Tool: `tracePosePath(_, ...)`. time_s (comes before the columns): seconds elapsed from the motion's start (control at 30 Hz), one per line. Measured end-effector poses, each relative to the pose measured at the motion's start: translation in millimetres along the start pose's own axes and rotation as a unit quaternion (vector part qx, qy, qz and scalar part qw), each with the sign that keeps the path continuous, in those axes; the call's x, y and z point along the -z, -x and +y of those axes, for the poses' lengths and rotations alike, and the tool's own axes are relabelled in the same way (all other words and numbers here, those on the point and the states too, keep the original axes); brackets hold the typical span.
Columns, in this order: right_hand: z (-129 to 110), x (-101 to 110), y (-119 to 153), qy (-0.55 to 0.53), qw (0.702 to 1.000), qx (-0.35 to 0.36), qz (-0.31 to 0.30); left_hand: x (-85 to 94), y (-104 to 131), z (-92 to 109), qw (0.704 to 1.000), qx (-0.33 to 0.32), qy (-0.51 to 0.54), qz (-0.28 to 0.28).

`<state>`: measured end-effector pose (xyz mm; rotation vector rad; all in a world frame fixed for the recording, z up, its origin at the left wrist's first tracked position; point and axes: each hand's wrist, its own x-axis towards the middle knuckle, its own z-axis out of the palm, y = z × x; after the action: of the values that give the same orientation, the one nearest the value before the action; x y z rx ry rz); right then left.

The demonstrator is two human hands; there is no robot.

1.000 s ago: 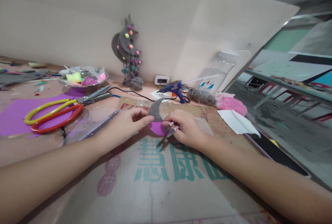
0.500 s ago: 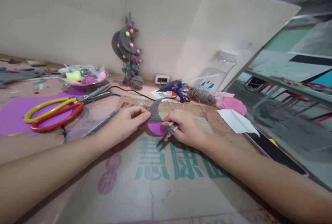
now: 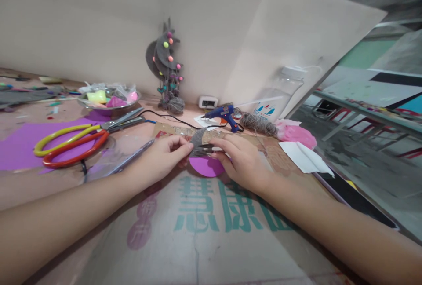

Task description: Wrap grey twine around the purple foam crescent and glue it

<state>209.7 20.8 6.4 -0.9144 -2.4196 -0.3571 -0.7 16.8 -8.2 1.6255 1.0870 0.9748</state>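
Observation:
My left hand [image 3: 174, 151] pinches the left edge of a yarn-wrapped crescent [image 3: 198, 139], grey, with thumb and fingertips. Below the crescent shows a purple round piece [image 3: 207, 167]; whether the two are joined I cannot tell. My right hand [image 3: 242, 157] is closed around small thread snips [image 3: 208, 147], whose dark pointed blades reach left across the crescent's face. The fingers cover most of the snips' handle. Both hands are over a printed cardboard sheet [image 3: 211, 250].
Large scissors [image 3: 70, 144] lie on purple sheet at left, near a metal bowl [image 3: 108, 108] of colourful pieces. Behind my hands are a blue glue gun [image 3: 222, 113], a grey yarn bundle [image 3: 259, 124], a bottle [image 3: 280, 91], a small clock [image 3: 208, 101] and a hanging moon ornament [image 3: 168, 65].
My right hand has turned and the snips have swung up from pointing down-left to lying across the crescent. More of the purple round piece shows. My left hand keeps its pinch.

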Motion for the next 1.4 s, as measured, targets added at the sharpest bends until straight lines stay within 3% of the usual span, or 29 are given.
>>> tracePosePath(0.13,0.9,-0.6,0.3,0.022,0.999,0.030,-0.003,0.3,0.1,-0.1,1.000,-0.007,0.001,-0.003)
tracePosePath(0.73,1.3,-4.5,2.4,0.039,0.999,0.032,-0.008,-0.1,-0.5,-1.2,1.000,-0.003,0.011,-0.003)
tracePosePath(1.13,0.7,-3.2,1.9,0.062,0.996,0.054,-0.024,1.1,-0.3,-1.6,0.999,-0.002,-0.043,0.002)
tracePosePath(1.4,-0.8,-1.2,1.7,0.021,0.999,0.024,-0.025,0.0,-0.7,-2.6,1.000,-0.006,-0.021,-0.004)
